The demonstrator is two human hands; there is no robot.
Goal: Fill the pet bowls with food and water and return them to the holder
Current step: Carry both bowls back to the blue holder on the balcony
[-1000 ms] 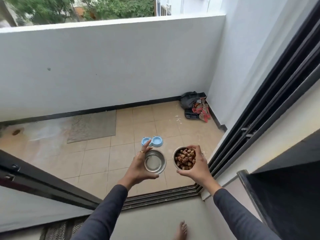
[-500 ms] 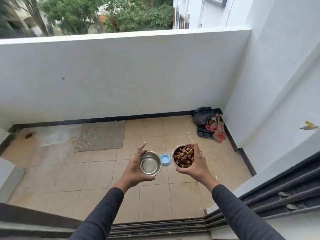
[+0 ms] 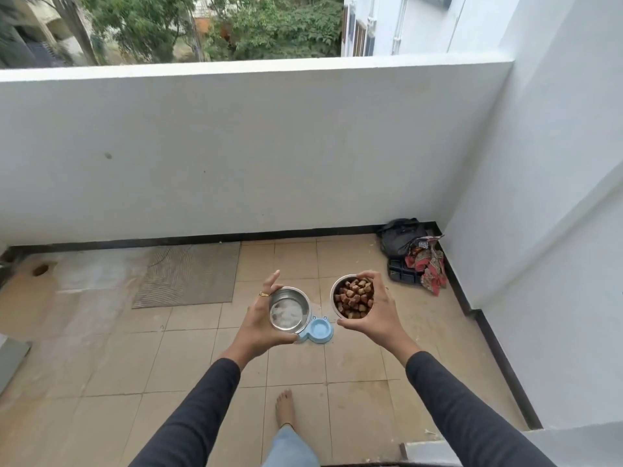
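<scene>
Steel water bowl (image 3: 289, 310) sits left of frame centre, gripped by the left hand (image 3: 261, 323); below between the hands, the blue holder (image 3: 317, 330) rests on the tiled floor (image 3: 188, 358); right hand (image 3: 379, 316) grips the kibble bowl (image 3: 352, 298).

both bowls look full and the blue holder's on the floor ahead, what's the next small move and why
Probably step closer and crouch: the left hand grips the water bowl, the right hand the food bowl, both high above the blue holder.
</scene>
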